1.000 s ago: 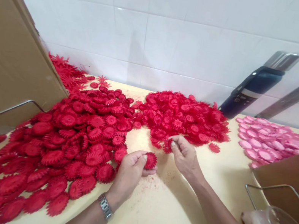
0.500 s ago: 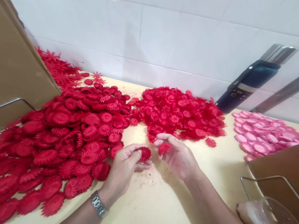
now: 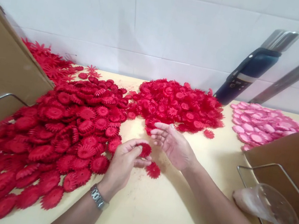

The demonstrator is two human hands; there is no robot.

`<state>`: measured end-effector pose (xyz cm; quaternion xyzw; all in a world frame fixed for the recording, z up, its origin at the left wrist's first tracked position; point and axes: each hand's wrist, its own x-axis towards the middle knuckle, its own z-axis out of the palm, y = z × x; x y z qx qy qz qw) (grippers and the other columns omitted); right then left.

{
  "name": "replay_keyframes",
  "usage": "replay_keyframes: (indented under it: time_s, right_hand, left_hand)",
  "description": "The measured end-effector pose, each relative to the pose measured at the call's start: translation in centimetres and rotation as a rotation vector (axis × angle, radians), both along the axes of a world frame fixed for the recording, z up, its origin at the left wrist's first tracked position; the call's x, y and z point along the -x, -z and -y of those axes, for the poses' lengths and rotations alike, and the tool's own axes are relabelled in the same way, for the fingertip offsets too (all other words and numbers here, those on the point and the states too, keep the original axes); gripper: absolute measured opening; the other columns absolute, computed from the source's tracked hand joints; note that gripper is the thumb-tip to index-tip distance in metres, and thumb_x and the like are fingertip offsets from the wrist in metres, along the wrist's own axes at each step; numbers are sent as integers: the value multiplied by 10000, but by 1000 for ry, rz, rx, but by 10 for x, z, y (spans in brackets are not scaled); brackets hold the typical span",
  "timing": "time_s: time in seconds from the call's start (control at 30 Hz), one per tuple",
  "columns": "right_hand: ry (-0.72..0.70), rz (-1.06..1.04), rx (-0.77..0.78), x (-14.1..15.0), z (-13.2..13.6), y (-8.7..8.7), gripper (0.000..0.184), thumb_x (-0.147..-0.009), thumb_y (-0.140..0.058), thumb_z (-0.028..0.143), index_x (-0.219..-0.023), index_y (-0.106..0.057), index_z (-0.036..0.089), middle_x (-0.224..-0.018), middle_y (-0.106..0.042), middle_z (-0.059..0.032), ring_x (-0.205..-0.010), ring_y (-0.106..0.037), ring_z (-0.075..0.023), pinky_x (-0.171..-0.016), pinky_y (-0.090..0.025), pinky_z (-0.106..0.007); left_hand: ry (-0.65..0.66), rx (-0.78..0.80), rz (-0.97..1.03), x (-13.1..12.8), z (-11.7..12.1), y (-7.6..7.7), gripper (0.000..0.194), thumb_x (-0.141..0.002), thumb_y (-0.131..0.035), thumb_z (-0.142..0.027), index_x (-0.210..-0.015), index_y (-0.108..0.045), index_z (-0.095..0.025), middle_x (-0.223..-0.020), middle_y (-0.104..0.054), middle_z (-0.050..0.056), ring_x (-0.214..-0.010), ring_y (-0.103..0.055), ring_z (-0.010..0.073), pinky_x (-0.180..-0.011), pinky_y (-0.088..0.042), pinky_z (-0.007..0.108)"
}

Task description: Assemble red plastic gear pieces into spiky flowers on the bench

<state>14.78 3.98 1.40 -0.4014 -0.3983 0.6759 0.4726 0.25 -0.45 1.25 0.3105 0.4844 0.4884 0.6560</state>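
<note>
Between the thumb and fingers of my left hand (image 3: pixel 126 162) is a dark red, round piece with a notched rim, like a felt flower (image 3: pixel 145 149). My right hand (image 3: pixel 174 145) is just to its right, palm turned inward, fingers apart and nothing in them. A single red flower piece (image 3: pixel 153 170) lies on the table just below the two hands. Left of my left hand spreads a large pile of dark red flower pieces (image 3: pixel 83 123). Beyond my right hand is a second pile of brighter red pieces (image 3: pixel 181 104).
Pink round pieces (image 3: pixel 262 126) lie at the back right. A dark blue bottle (image 3: pixel 249 73) stands by the tiled wall, a metal ruler (image 3: pixel 291 77) leaning beside it. Cardboard boxes (image 3: pixel 5 59) flank both sides. A clear plastic cup (image 3: pixel 268 206) sits at right. Red star-shaped cutouts (image 3: pixel 47 61) lie back left.
My right hand has brought a red flower piece from the far pile, let go of it, and opened. That piece now lies on the table below my hands. My left hand keeps its piece.
</note>
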Motion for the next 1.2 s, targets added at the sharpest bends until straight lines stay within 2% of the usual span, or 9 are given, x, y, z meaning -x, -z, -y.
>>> replay_keyframes:
  time_s: [0.07, 0.13, 0.23, 0.37, 0.5, 0.63, 0.8, 0.93, 1.2]
  right_hand:
    - [56, 199, -163, -5, -2, 1, 241, -803, -509, 382, -809, -594, 157, -739, -605, -30, -667, -552, -118, -657, -444, -260]
    - [13, 452, -304, -12, -3, -2, 198, -776, -547, 332, -702, -573, 151, -643, -555, 5, -592, -495, -96, -587, -398, -235]
    - [-240, 764, -426, -22, 1, -14, 152, -777, -535, 269, -691, -571, 149, -582, -501, 34, -526, -426, -80, -505, -329, -210]
    - [-562, 969, -547, -23, 14, -29, 65, -748, -555, 163, -784, -610, 165, -687, -568, 13, -596, -492, -97, -536, -363, -202]
    - [-667, 1210, -770, -14, 28, -19, 177, -682, -581, 65, -807, -612, 185, -786, -556, -21, -682, -501, -129, -593, -376, -227]
    - [-634, 1171, -831, -11, 34, -8, 206, -678, -541, 19, -764, -608, 194, -763, -543, -13, -691, -503, -126, -621, -385, -225]
    - [-517, 969, -611, -13, 36, -14, 145, -732, -525, 51, -757, -597, 174, -710, -584, 8, -621, -521, -98, -572, -390, -199]
    - [-400, 862, -567, -15, 35, -13, 98, -769, -520, 115, -760, -604, 166, -693, -567, 4, -601, -499, -95, -559, -382, -206]
    - [-176, 955, -617, -13, 31, -9, 153, -811, -457, 195, -662, -480, 171, -618, -480, 16, -549, -419, -89, -496, -318, -207]
  left_hand:
    - [-40, -18, 6, 2, -1, -2, 206, -684, -583, -214, -866, -586, -118, -698, -614, 7, -562, -633, 141, -569, -528, 279]
    - [-74, -38, 21, 4, -2, -4, 211, -686, -584, -225, -870, -584, -122, -680, -601, -1, -555, -629, 136, -560, -522, 272]
    - [-94, -65, 37, 7, -3, -6, 208, -691, -579, -230, -872, -582, -127, -669, -588, -9, -549, -622, 132, -549, -519, 269]
    - [-81, -113, 35, 5, -2, -5, 158, -699, -570, -221, -823, -577, -123, -656, -569, -15, -544, -608, 118, -533, -513, 251]
    - [-70, -131, 15, 3, -1, -3, 110, -699, -563, -206, -775, -566, -126, -649, -561, -14, -541, -594, 105, -527, -506, 231]
    - [-90, -148, 28, 4, -1, -4, 80, -682, -573, -198, -724, -548, -135, -632, -552, -21, -522, -576, 90, -522, -493, 219]
    - [-141, -143, 12, 3, -1, -4, 74, -655, -587, -196, -680, -549, -138, -589, -530, -39, -527, -563, 85, -514, -460, 201]
    - [-165, -187, -3, 3, -2, -1, 59, -635, -584, -152, -688, -571, -129, -639, -597, -12, -581, -585, 97, -564, -459, 213]
    - [-140, -157, -61, 4, -5, 2, 189, -628, -513, -93, -798, -579, -145, -648, -594, -18, -516, -516, 80, -489, -398, 200]
